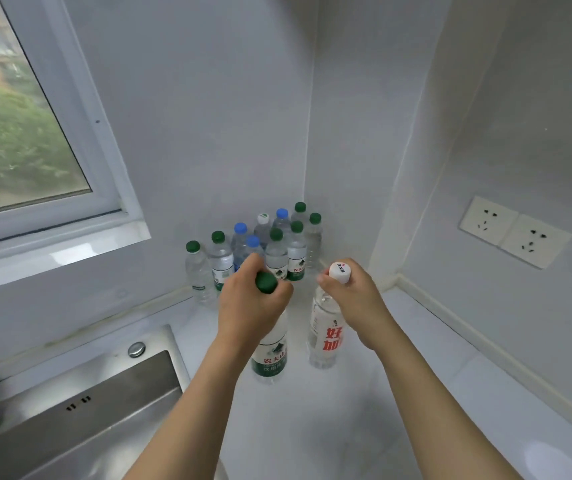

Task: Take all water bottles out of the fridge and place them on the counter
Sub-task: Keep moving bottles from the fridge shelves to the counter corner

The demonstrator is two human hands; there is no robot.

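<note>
**Two bottles upright at the bench, release pending**

Head view: left hand (249, 299) grips green-capped bottle (270, 355) at the neck; right hand (350, 292) grips white-capped bottle (324, 336) likewise. Both axes vertical, bases at or just above the bench (398, 393); contact unclear. Bottle cluster (260, 251) sits just behind, toward the corner.

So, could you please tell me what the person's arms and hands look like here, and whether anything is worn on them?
Both forearms are bare as far as the frame shows: no sleeves in view. The left hand and right hand wear no gloves, and no watch, bracelet or ring is visible.
</note>
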